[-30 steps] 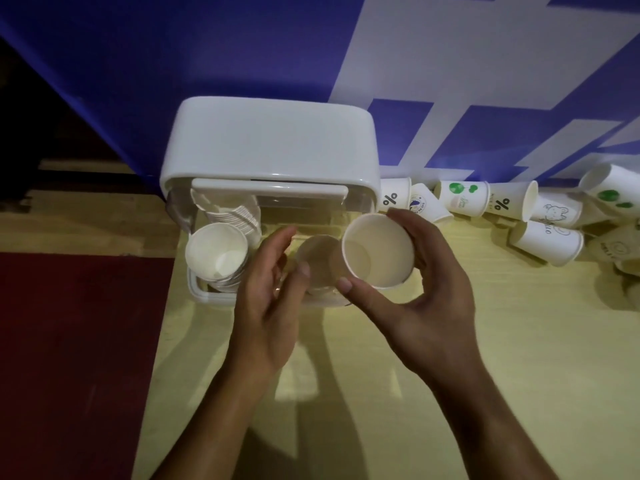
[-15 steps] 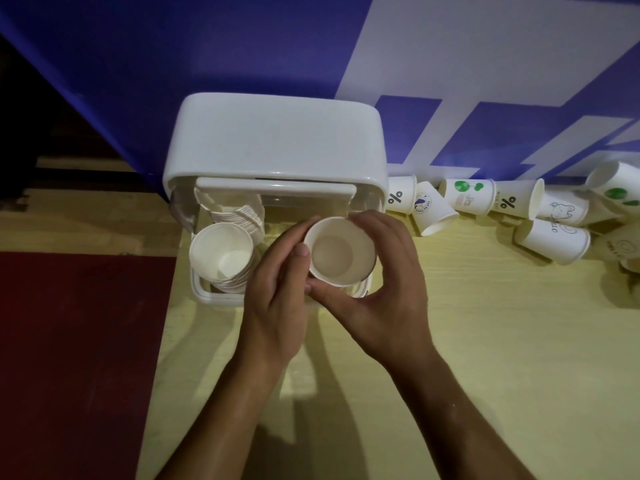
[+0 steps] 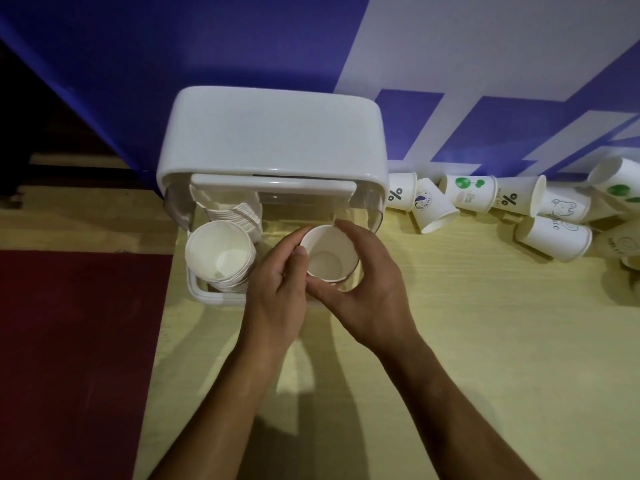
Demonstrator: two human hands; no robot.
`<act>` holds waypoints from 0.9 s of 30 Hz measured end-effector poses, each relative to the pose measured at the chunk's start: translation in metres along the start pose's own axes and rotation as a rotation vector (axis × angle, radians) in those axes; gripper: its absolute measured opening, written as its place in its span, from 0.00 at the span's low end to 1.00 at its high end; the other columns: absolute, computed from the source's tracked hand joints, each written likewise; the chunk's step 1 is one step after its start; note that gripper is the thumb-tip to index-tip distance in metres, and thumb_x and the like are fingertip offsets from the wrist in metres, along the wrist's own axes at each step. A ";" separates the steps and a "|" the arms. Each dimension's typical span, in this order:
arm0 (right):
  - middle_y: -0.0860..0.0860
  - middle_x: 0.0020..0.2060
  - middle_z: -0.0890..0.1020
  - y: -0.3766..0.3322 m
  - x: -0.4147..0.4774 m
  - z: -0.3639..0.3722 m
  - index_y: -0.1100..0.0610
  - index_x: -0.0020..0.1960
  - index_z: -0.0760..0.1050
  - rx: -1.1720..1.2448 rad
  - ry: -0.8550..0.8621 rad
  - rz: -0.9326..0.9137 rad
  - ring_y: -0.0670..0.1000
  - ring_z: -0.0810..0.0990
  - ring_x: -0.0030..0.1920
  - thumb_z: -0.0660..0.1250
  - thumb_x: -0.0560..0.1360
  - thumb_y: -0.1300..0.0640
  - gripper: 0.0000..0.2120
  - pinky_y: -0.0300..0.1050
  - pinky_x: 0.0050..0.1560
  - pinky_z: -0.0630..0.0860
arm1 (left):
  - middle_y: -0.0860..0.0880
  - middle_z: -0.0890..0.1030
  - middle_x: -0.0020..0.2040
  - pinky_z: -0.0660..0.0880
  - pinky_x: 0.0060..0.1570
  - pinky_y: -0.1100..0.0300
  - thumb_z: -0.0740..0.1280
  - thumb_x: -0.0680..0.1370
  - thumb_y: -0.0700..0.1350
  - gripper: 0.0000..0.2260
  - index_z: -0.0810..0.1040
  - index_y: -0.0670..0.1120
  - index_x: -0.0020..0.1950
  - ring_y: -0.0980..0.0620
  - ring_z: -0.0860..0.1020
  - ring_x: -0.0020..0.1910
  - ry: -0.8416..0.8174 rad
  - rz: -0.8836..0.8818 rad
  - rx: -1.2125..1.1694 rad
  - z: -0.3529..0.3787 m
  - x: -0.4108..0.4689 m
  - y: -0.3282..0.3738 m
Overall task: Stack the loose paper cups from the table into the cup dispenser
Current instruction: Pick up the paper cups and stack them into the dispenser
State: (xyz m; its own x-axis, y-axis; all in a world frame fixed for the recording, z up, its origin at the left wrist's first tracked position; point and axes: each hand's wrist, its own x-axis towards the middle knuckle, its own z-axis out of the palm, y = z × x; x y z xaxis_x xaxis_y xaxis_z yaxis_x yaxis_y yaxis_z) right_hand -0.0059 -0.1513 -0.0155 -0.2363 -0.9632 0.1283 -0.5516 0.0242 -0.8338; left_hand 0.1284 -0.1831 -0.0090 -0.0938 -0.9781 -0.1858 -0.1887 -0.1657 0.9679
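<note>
We had one paper cup (image 3: 329, 254) between both hands, mouth up, just below the middle of the frame, over the right half of the cup dispenser's (image 3: 270, 133) open front tray. The left hand (image 3: 273, 289) pinched its near-left rim with thumb and curled fingers. The right hand (image 3: 367, 292) wrapped round it, thumb under the near side and fingers (image 3: 349, 226) hooked over the far rim. Both hands were closed on that cup. We could not tell whether another cup sat nested under it.

By our reading, this was the step of seating the cup in the dispenser, beside the nested stack (image 3: 218, 254) that filled the tray's left half. The next move called for lowering it straight, keeping the mouth level so it would sit upright. After that, both grips would have to let go, and the right hand would reach to the right of the frame for another cup.

We counted one dispenser, two hands and one cup in hand. The nested stack showed many rims, too tight to number, and a further band of rims behind it may have been the same stack or a second one. The loose cups (image 3: 471, 194) lay on the tabletop (image 3: 450, 341) along the wall (image 3: 138, 64) at the right. Most were on their sides, and two bore a percent sign. We made out at least eight, with more cut off by the right edge.
</note>
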 end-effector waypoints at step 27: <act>0.47 0.56 0.86 0.157 -0.088 -0.244 0.52 0.66 0.79 0.200 0.436 0.953 0.45 0.85 0.52 0.75 0.75 0.43 0.23 0.45 0.55 0.83 | 0.44 0.63 0.82 0.55 0.80 0.44 0.65 0.75 0.30 0.37 0.60 0.48 0.82 0.40 0.61 0.81 -0.534 0.923 1.458 0.225 0.091 0.030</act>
State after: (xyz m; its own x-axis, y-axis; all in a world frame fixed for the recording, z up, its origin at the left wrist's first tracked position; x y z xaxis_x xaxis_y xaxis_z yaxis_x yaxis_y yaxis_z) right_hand -0.2668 0.0026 -0.0263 -0.7888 -0.3896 -0.4754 0.1443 0.6345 -0.7593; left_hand -0.1058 -0.2485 -0.0351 -0.8698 -0.4914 -0.0444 -0.4876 0.8698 -0.0761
